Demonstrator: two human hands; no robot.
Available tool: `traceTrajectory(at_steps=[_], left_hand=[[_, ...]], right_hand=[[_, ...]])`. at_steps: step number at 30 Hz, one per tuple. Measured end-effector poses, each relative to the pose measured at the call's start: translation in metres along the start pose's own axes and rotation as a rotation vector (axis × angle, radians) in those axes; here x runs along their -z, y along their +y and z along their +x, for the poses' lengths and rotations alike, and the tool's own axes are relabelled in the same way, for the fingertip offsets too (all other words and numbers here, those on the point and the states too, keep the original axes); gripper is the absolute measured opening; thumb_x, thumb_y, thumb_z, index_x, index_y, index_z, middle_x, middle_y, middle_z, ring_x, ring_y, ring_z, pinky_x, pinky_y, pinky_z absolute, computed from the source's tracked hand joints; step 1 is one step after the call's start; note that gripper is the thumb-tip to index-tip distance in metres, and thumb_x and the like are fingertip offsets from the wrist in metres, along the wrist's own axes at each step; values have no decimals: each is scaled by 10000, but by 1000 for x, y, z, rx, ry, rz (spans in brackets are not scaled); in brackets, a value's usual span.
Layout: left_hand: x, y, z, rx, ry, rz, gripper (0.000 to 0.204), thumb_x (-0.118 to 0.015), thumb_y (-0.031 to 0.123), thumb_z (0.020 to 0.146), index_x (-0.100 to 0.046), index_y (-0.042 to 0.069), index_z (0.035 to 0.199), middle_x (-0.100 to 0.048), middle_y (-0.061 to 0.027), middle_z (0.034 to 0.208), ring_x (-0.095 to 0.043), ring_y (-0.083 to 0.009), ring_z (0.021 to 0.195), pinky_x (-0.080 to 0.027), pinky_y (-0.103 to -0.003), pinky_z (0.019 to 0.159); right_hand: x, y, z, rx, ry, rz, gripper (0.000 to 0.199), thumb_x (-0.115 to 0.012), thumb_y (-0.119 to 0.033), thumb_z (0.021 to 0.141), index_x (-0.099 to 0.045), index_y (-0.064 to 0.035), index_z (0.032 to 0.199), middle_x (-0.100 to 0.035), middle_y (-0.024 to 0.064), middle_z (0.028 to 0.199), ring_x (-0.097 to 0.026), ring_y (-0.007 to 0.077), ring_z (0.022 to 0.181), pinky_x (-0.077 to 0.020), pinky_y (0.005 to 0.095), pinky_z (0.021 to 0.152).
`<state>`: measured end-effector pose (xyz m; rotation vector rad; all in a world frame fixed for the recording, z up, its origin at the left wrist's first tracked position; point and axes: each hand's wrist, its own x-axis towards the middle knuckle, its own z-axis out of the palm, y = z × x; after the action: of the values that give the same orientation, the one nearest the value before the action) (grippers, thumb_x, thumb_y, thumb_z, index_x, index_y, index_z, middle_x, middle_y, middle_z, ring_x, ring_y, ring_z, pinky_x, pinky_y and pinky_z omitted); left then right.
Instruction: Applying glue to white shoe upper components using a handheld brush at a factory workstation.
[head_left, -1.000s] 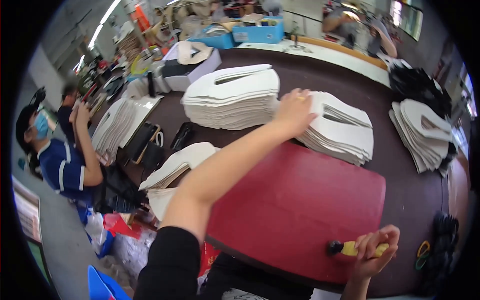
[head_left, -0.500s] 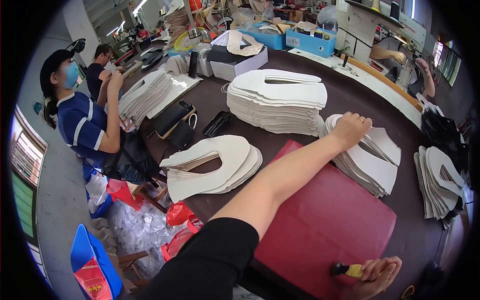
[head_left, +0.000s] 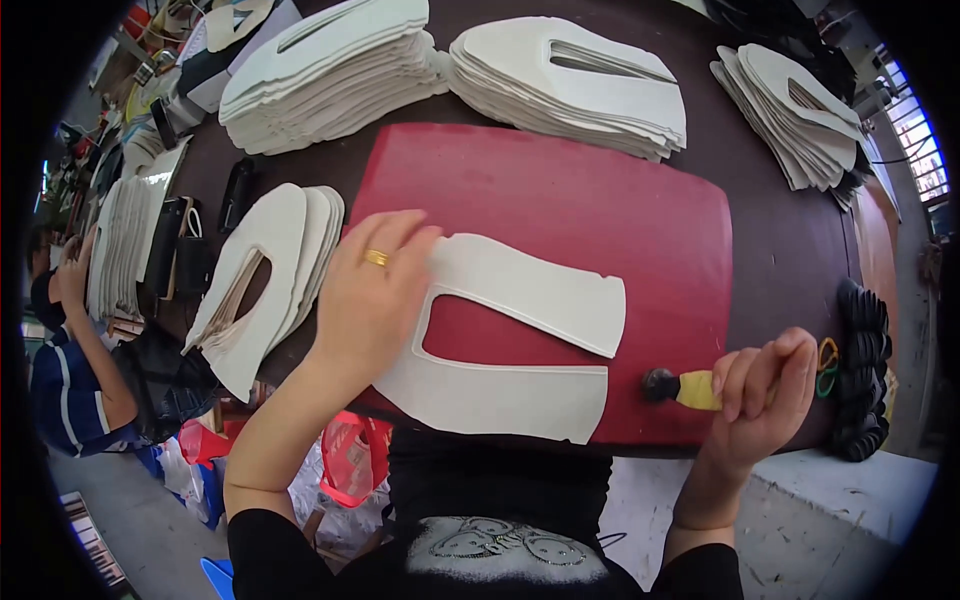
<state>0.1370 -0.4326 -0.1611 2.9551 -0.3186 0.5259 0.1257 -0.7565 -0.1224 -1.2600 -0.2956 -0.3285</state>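
Observation:
A white U-shaped shoe upper piece (head_left: 520, 278) lies on the red board (head_left: 640, 220), its two legs pointing right. My left hand (head_left: 375, 290), with a ring on one finger, is closed on its curved left end; the fingertips are partly hidden. At the board's right edge my right hand (head_left: 765, 395) grips a small hammer (head_left: 697, 390) by its yellow-wrapped handle. The hammer's dark round head is over the board, apart from the upper piece.
Stacks of white uppers stand behind the board: a tall stack (head_left: 330, 85) and another stack (head_left: 570, 90). A smaller stack (head_left: 270, 260) is at left, one more stack (head_left: 795, 120) at far right. Black rolled pieces (head_left: 862, 370) lie right. A co-worker (head_left: 85, 380) sits at left.
My left hand has come back from the right-hand stack, and a white upper piece now lies on the red board under it. The view has swung right and down. The hammer stays in my right hand.

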Motion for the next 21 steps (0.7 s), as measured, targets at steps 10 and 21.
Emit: traceTrajectory(at_steps=[10,21], left_hand=[[-8,77,-13,-505,-273,-574,222,-708,214,799,-649,121,992,-589,4,1187,-504,-248,1149,-400,-402,970],[-23,93,-18,-345,-191,-741,70,-697,113,781,-629,100,790,-602,-3,1003,-499,-231,973,-408,-365,886]], right_hand=[[-41,-13,-16,17,-235,46,316,-311,-306,1075,-519,-74,1022,-307,-63,472,-312,46,362,-372,216,438],[-51,-19,-19,-183,-332,-245,298,-334,-322,1068,-497,-73,1046,-315,-45,447,-332,83,342,-349,237,409]])
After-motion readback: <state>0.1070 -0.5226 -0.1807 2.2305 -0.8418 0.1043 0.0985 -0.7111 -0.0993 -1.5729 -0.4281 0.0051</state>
